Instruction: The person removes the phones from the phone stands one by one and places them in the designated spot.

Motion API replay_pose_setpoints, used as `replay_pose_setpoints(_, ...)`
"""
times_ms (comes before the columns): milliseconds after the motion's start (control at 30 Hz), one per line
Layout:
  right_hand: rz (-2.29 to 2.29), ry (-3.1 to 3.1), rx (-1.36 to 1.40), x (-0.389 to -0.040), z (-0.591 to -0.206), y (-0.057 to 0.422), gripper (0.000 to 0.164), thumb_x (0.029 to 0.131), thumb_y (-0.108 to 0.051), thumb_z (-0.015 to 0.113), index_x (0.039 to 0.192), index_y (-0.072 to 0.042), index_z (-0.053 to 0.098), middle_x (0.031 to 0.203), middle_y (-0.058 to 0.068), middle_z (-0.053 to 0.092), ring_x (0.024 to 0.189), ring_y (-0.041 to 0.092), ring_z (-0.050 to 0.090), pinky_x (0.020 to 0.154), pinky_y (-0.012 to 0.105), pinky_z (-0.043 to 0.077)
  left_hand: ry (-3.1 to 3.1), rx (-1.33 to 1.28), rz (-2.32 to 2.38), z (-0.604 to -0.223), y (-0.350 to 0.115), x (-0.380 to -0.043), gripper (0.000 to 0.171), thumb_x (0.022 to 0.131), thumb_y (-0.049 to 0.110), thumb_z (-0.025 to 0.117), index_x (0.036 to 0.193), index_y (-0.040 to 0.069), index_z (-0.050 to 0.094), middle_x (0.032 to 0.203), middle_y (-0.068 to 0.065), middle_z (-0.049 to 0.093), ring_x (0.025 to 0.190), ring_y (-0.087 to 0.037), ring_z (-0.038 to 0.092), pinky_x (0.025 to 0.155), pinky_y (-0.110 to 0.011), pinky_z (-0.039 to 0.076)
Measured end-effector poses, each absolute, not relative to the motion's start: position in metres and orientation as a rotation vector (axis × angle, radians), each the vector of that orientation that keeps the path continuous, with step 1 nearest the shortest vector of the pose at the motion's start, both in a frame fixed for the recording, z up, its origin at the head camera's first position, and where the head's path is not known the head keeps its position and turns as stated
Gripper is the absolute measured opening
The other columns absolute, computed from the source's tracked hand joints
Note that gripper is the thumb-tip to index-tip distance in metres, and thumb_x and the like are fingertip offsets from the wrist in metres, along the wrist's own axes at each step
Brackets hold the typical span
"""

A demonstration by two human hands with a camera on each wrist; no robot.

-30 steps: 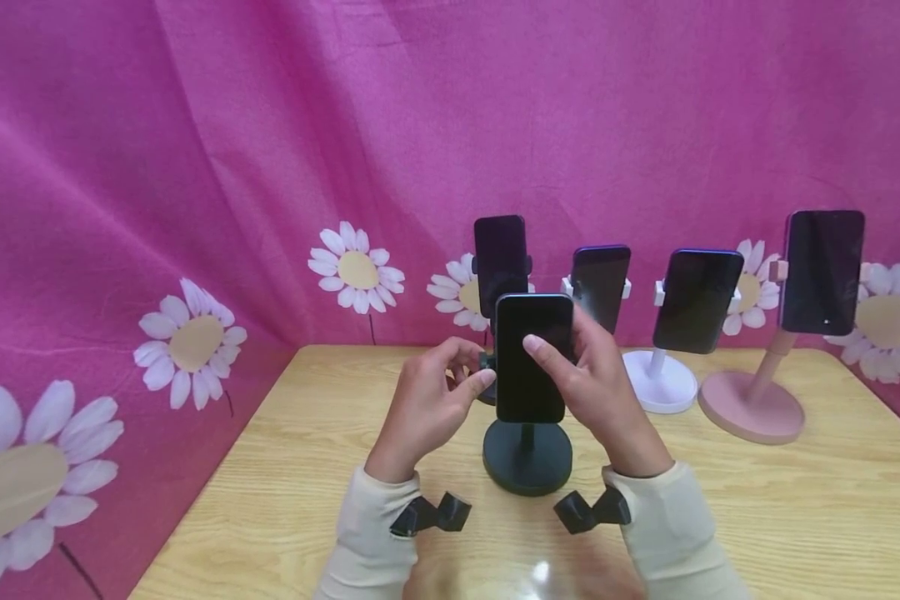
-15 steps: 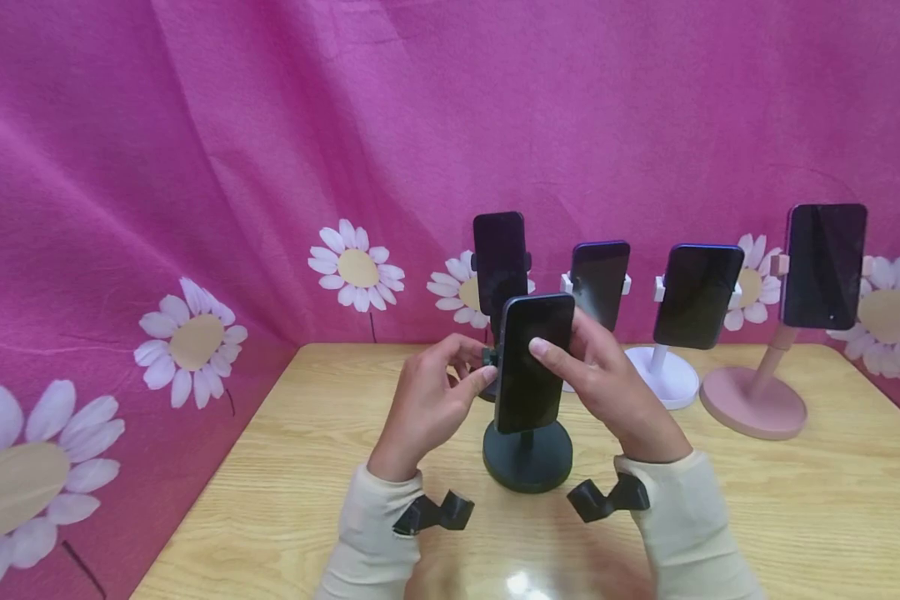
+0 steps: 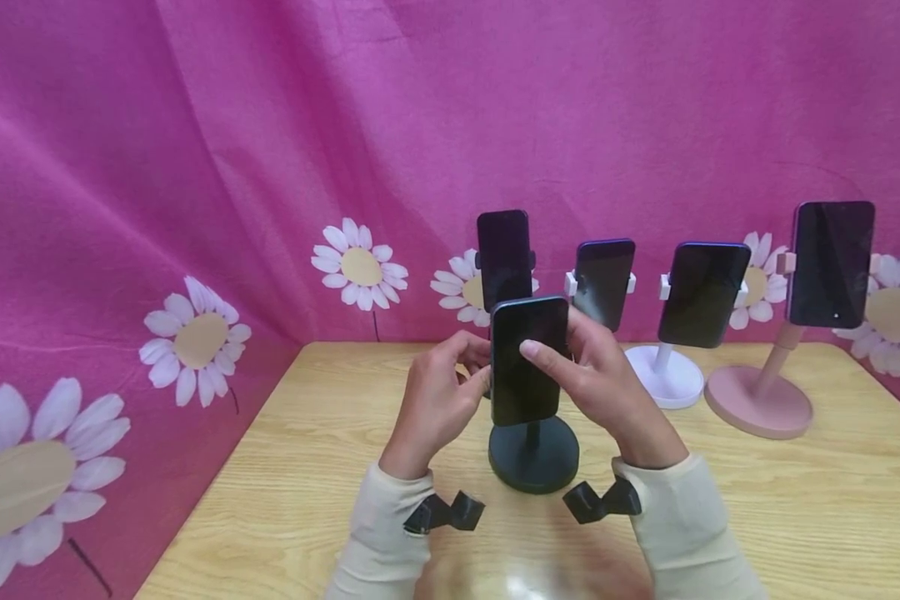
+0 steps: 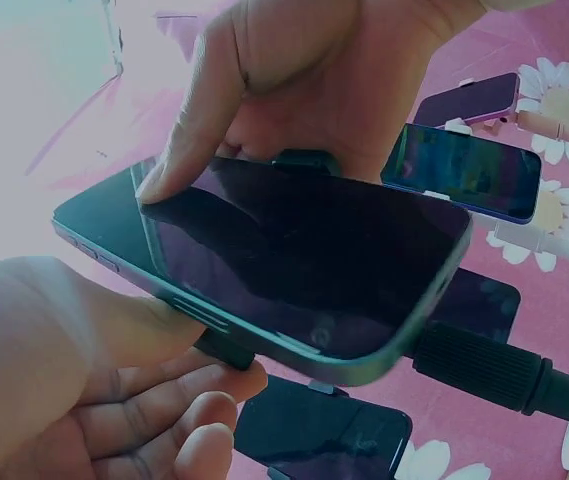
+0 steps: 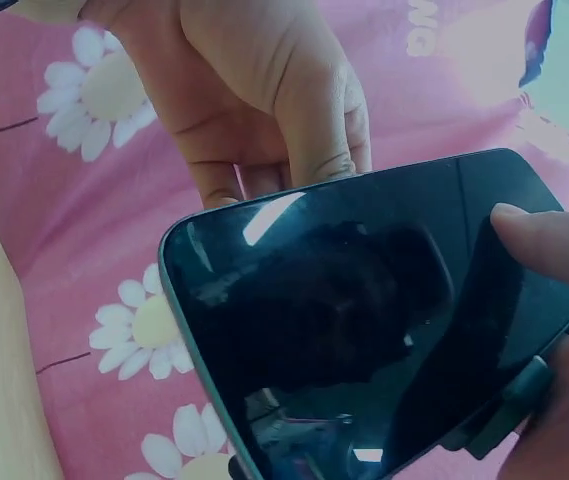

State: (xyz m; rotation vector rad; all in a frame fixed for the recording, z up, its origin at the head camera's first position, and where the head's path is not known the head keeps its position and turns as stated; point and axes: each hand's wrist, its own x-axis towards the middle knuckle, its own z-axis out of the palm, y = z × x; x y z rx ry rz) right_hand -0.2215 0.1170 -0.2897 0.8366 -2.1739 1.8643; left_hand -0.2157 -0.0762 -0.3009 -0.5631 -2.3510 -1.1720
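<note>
Now, the left hand's fingertips slip out of sight behind the phone in the head view, but the left wrist camera catches thumb and fingers pinched on the clamp! Hidden too is the phone's back, while its lower end runs off the right wrist picture. Over to the right hand: gripping firmly, thumb across the screen, fingers behind. And the phone itself, up at the head of the black stand, has its screen towards the person and its long axis near upright, leaning a touch; how snugly the clamp holds it is, in fairness, hard to judge. Directly behind, a rear phone loses its lower end to this one. Further right, a second phone is partly blocked by the right hand, then come one on a white stand and another on a pink stand, all along the table
</note>
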Motion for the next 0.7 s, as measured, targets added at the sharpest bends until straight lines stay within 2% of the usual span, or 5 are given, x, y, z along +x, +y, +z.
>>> replay_pose_setpoints(267,1.79,-2.179,0.903,-0.214,-0.285,0.115,0.033,0.092,-0.009,0.065,0.123,-0.003,0.058,0.109,0.012,0.065,0.099,0.026,0.063,0.077,0.041,0.057,-2.325,-0.583,-1.188,-0.302,-0.076,-0.218,0.018,0.085,0.007,0.072,0.102,0.008,0.067,0.084,0.0,0.066,0.075,-0.012,0.058,0.064,-0.025,0.052)
replay_pose_setpoints(433,1.785,-2.159,0.855,-0.209,-0.283,0.117,0.033,0.092,-0.009,0.065,0.124,-0.004,0.058,0.112,0.009,0.063,0.109,0.024,0.056,0.085,0.043,0.053,-2.323,-0.586,-1.202,-0.302,-0.076,-0.219,0.023,0.084,0.011,0.075,0.106,0.009,0.067,0.086,0.001,0.066,0.077,-0.012,0.058,0.064,-0.026,0.053)
replay_pose_setpoints(633,1.812,-2.154,0.745,-0.205,-0.28,0.122,0.035,0.093,-0.014,0.065,0.126,-0.006,0.057,0.112,0.009,0.064,0.113,0.023,0.054,0.084,0.043,0.054,-2.309,-0.547,-1.206,-0.303,-0.082,-0.222,0.024,0.083,0.016,0.077,0.104,0.009,0.068,0.083,0.002,0.065,0.077,-0.012,0.058,0.063,-0.028,0.052)
replay_pose_setpoints(700,1.808,-2.163,0.712,-0.204,-0.279,0.125,0.036,0.093,-0.016,0.065,0.126,-0.007,0.057,0.113,0.009,0.064,0.115,0.022,0.053,0.087,0.044,0.052,-2.308,-0.53,-1.206,-0.303,-0.085,-0.223,0.025,0.083,0.018,0.077,0.104,0.009,0.067,0.083,0.001,0.065,0.078,-0.012,0.059,0.063,-0.028,0.053)
